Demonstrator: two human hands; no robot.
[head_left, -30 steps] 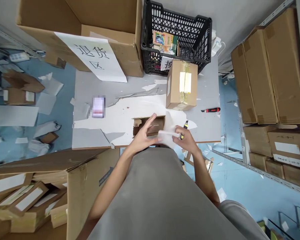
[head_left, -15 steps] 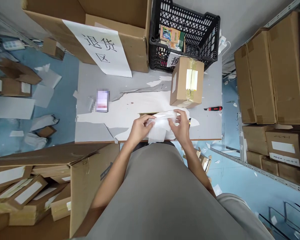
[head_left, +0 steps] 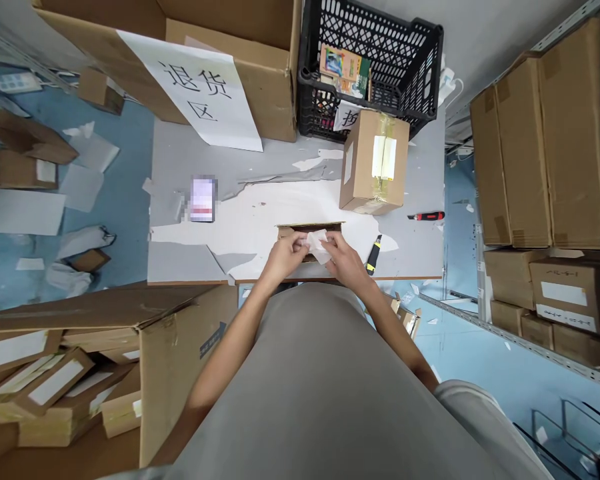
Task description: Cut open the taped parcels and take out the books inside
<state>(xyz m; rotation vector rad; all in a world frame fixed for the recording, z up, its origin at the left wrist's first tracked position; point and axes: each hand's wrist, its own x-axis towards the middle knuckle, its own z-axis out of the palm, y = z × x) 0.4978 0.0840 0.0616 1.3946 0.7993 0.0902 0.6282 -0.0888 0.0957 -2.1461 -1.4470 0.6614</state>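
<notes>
Both my hands pinch a small crumpled piece of thin white wrapping (head_left: 318, 244) at the front of the table. My left hand (head_left: 286, 253) has its left side between thumb and fingers, and my right hand (head_left: 346, 259) grips its right side. Beneath them lies a small open cardboard box (head_left: 330, 227), partly covered by my hands, so its inside is mostly hidden. A yellow-and-black utility knife (head_left: 374, 255) rests just right of my right hand. Whether anything is folded inside the wrapping I cannot tell.
A taped carton (head_left: 373, 163) stands behind, before a black crate (head_left: 370, 67) holding small packages. A large open carton (head_left: 230, 80) with a paper sign is at back left. A blurred phone (head_left: 203, 199) and a red utility knife (head_left: 427, 216) lie on the table (head_left: 175, 263). Bottom left, another carton (head_left: 180, 373) holds boxes.
The white wrapping was spread wide and hanging down; now it is bunched small between my fingers. My hands came closer together, showing more of the open box and the yellow-and-black knife.
</notes>
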